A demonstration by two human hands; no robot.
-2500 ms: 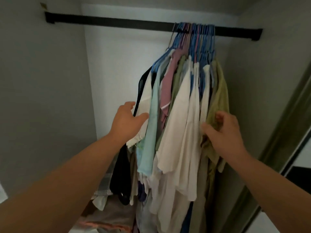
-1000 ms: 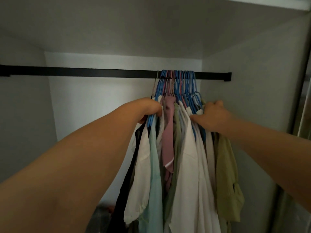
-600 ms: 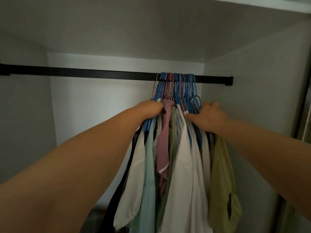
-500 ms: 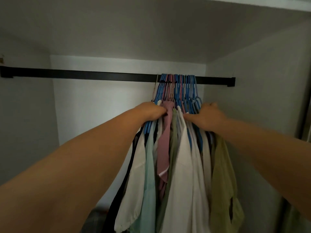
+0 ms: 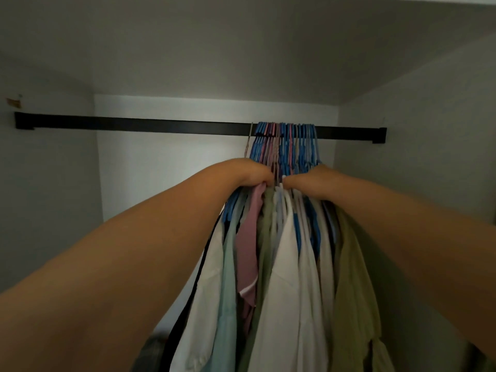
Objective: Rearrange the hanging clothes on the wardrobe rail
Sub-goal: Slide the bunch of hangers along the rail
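A black wardrobe rail (image 5: pixel 161 126) runs across the closet. Several blue and pink hangers (image 5: pixel 285 146) are bunched tight on its right part. From them hang clothes: a white shirt (image 5: pixel 290 277), a mint shirt (image 5: pixel 229 285), a pink garment (image 5: pixel 249 245), an olive shirt (image 5: pixel 351 277) and a black piece (image 5: pixel 188 312) at the left. My left hand (image 5: pixel 255 174) grips the left half of the hanger necks just under the rail. My right hand (image 5: pixel 308 179) grips the right half, and the two hands nearly touch.
The left stretch of the rail is bare up to its bracket (image 5: pixel 24 123). The closet's right wall (image 5: pixel 416 170) stands close to the bunch. A ceiling panel (image 5: pixel 241 49) sits low over the rail.
Both hands rose from the shirt bodies to the hanger necks, then drew together at the middle of the bunch. The view has tilted upward.
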